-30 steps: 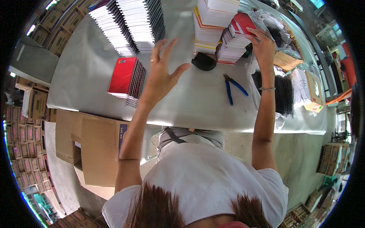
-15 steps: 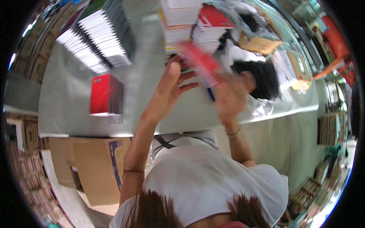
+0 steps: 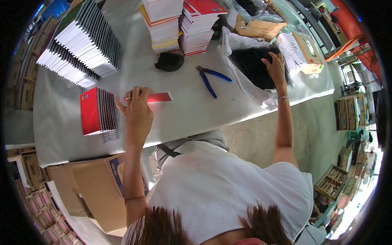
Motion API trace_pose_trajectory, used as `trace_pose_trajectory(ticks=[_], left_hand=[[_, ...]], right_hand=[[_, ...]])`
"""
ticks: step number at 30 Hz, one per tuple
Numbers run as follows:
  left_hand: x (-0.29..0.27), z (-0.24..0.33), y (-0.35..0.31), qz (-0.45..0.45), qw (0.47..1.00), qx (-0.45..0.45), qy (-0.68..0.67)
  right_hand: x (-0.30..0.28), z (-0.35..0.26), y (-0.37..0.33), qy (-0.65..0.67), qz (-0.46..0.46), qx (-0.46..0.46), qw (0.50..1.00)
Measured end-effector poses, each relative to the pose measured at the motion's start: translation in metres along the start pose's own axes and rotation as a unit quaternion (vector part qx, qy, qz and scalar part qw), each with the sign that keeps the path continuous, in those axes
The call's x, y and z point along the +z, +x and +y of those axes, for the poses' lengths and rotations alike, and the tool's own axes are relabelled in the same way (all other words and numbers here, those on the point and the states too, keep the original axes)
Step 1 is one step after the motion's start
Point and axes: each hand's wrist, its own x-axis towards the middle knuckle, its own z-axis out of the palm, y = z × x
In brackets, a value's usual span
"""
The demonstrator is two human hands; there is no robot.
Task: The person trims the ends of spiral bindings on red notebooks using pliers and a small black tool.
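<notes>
My left hand (image 3: 139,110) is closed on a thin red notebook (image 3: 160,97), tilted so that mostly a narrow red face shows. Just left of that hand stands a stack of small red spiral notebooks (image 3: 90,111), black coils along their right side. At the right, my right hand (image 3: 277,69) reaches onto a pile of black binding coils (image 3: 253,67) lying on white plastic wrap. Its thumb is spread from the fingers, and no coil is visibly gripped. Blue-handled cutting pliers (image 3: 209,77) lie splayed on the table between my hands.
Tall stacks of spiral notebooks (image 3: 87,41) stand at the far left. Unbound red booklets (image 3: 200,30) and white-and-yellow paper stacks (image 3: 161,26) are at the back, behind a small black object (image 3: 169,61). A cardboard box (image 3: 96,188) sits below the table's near-left edge.
My hands have moved apart from the middle. The red notebook has gone left in my left hand; my right hand has moved right to the coils. The pliers now lie on the table.
</notes>
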Motion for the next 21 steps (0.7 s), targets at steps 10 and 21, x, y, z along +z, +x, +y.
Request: trace_pose_trajectory(ticks=[10, 21], left_hand=[[0.035, 0.016, -0.004, 0.143, 0.980, -0.039, -0.135], [0.055, 0.028, 0.008, 0.236, 0.960, -0.072, -0.130]], right_hand=[[0.003, 0.005, 0.000, 0.027, 0.001, -0.096, 0.995], [0.005, 0.020, 0.002, -0.027, -0.043, -0.125, 0.991]])
